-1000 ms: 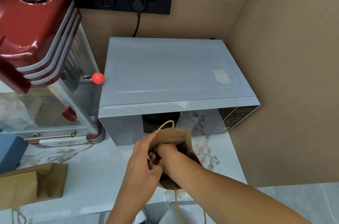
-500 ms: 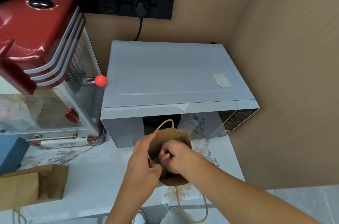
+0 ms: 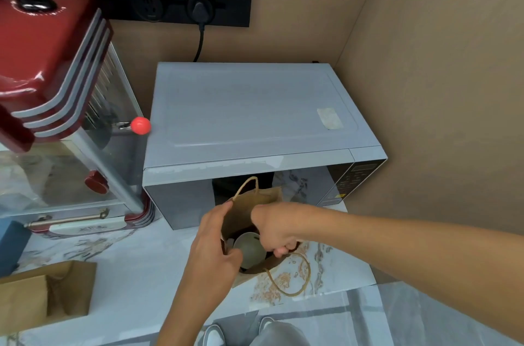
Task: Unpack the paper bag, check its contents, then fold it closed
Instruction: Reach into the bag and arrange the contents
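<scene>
A small brown paper bag with twine handles stands open on the marble counter, just in front of the microwave. My left hand grips the bag's left rim and holds the mouth apart. My right hand grips the right rim, fingers curled over the edge. Inside the bag a round grey object shows, like a cup or lid, with a small white thing beside it. One handle loop lies on the counter in front of the bag.
A grey microwave stands right behind the bag. A red popcorn machine fills the left side. A second brown paper bag lies at the counter's front left, next to a blue box. The wall closes in on the right.
My right hand has come out of the bag and moved to its right rim. The mouth is now spread wide and the grey object inside shows.
</scene>
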{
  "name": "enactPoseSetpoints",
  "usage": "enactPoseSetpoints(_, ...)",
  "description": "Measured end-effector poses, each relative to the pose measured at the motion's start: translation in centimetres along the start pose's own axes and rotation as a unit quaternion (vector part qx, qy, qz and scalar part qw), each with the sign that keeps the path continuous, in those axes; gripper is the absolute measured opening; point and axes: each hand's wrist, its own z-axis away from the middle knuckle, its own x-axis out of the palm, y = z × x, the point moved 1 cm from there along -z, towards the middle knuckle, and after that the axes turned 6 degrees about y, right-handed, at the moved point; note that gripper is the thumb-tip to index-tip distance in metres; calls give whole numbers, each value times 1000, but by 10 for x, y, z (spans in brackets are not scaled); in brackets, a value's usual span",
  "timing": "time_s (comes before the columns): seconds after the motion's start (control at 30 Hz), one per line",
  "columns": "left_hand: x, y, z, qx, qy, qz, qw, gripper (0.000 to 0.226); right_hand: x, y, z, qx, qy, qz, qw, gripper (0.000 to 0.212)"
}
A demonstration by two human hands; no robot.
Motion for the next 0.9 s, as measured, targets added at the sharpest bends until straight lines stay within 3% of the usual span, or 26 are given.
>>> enactPoseSetpoints(0.07, 1, 0, 0, 5, -4, 0, 1000, 77, 7, -11, -7, -29, 14, 64, 997, 31)
enactPoseSetpoints(0.17, 4, -1, 1, 23, -2, 17, 1000, 81, 14, -28, -20, -58, 23, 123, 991, 8)
enactPoseSetpoints(0.37, 3, -12, -2, 16, -2, 3, 1000, 83, 26, -28, -44, -73, 70, 221, 970, 32)
enactPoseSetpoints(0.6, 1, -12, -2, 19, -13, 10, 1000, 81, 30, -14, -61, -35, 35, 161, 986, 30)
enactPoseSetpoints(0.9, 2, -13, -3, 22, -21, 28, 999, 83, 33, -15, -69, -42, 55, 131, 989, 38)
